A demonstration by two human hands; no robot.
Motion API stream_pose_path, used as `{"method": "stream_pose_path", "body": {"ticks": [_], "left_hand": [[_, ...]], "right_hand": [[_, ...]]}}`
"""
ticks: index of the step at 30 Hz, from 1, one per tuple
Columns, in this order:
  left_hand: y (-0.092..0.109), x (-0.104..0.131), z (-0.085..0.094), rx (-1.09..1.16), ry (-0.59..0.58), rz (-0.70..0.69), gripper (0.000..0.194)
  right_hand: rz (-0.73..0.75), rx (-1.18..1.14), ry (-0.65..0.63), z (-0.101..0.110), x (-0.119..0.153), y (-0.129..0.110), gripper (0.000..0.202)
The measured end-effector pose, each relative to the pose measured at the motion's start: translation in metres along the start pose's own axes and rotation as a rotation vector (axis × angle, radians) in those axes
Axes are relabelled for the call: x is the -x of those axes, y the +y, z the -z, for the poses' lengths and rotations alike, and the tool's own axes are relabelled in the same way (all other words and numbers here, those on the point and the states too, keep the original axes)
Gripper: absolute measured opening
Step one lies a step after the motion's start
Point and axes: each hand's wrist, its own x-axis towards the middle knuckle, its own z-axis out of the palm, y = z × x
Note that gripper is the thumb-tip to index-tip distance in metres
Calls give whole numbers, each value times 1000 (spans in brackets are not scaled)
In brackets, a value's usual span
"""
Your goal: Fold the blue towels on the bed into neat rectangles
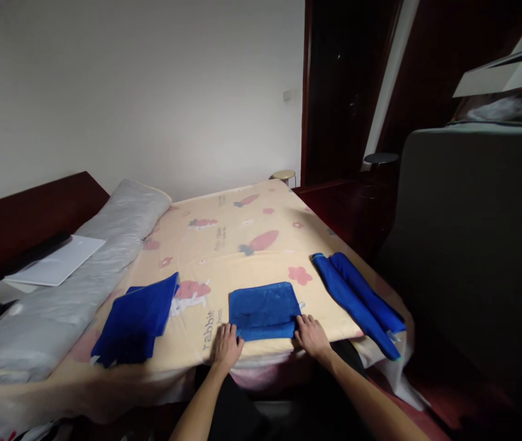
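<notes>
A blue towel (264,306) lies spread on the bed in front of me, with a narrow strip along its near edge turned over. At its near left corner, my left hand (229,346) has its fingers closed on the cloth. My right hand (312,335) grips the near right corner the same way. To the left, several flat blue cloths (136,321) are loosely stacked, their edges uneven. Two rolled blue towels (357,300) lie side by side at the bed's right edge, slanting toward me.
The bed (242,263) has a cream sheet printed with carrots and rabbits. A long grey pillow (118,214) runs along the left, bearing a white flat object (59,260). A stool (284,175) stands beyond the far edge. A large dark panel (467,245) rises at right.
</notes>
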Motion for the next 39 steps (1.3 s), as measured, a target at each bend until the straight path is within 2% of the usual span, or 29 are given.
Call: {"method": "stream_pose_path", "body": {"ticks": [28, 39], "left_hand": [[-2, 0, -8, 6, 28, 8, 25], [-1, 0, 0, 9, -32, 9, 26]], "right_hand": [[-3, -6, -13, 2, 0, -1, 25], [-9, -24, -52, 8, 0, -2, 30]]}}
